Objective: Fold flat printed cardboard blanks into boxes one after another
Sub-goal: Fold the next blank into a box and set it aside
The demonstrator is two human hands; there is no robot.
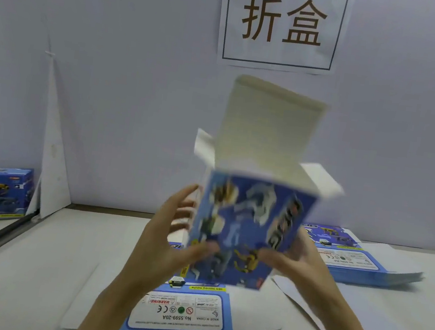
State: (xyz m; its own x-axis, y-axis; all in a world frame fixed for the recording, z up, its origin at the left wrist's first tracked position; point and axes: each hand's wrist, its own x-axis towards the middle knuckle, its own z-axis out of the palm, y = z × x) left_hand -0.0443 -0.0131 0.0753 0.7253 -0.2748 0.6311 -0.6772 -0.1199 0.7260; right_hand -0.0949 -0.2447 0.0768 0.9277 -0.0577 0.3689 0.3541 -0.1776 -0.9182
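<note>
One blurred box [246,229] hides fingers of left hand [165,237] and right hand [299,261].

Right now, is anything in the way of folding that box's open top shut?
Nothing visible does. The box is held clear of the table; its long top flap stands up, the small side flaps splay outward, and nothing covers the opening.

Even, soft light, faint shadows; the box [251,233] is motion-blurred, and straight lines bow at the edges.
</note>
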